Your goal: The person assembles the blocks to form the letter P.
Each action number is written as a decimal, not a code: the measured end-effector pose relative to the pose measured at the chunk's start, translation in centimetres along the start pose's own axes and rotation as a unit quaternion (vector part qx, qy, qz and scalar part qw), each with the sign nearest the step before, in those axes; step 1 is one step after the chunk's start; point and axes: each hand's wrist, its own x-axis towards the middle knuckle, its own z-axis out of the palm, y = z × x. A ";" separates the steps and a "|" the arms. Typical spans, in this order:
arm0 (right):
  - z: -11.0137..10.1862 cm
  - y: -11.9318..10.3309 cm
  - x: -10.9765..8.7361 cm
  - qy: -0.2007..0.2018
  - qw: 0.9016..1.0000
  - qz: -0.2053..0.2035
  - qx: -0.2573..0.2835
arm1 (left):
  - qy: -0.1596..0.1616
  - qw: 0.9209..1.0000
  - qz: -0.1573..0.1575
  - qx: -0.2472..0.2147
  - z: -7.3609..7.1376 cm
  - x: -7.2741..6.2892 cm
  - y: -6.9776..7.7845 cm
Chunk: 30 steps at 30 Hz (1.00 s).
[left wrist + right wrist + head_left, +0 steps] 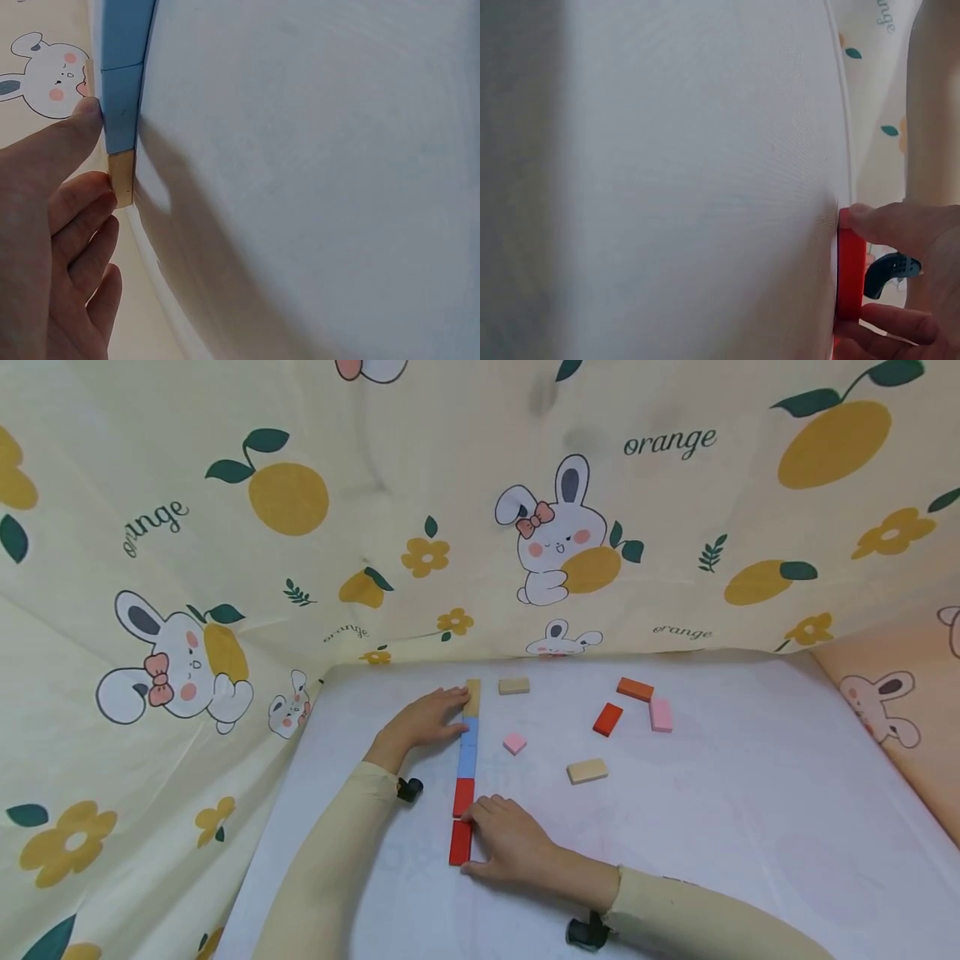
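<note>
A straight row of blocks runs away from me along the table. At its far end lies a natural wooden block [472, 697], followed by two blue blocks [467, 760], a red block [464, 795] and a nearer red block [460, 843]. My left hand [423, 720] touches the row's left side, its fingers on the wooden block [121, 176] and its thumb against a blue block [121, 105]. At the near end, my right hand [516, 845] pinches the nearer red block [850, 270] lengthwise between thumb and fingers. A thin gap separates the two red blocks.
Right of the row lie two loose wooden blocks [587, 771], a small pink block [514, 743], a longer pink block [661, 715], a red block [607, 719] and an orange block [635, 689]. A patterned curtain [450, 485] hangs behind the white table [720, 860].
</note>
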 end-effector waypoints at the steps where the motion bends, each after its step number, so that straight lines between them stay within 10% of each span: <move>1: 0.0 0.0 0.0 0.001 1.000 0.001 0.000 | 0.001 1.000 0.001 0.000 0.0 0.0 0.0; 30: 0.0 -0.2 0.1 0.003 0.999 0.004 -0.051 | -0.001 1.000 -0.006 0.002 0.2 0.1 -0.1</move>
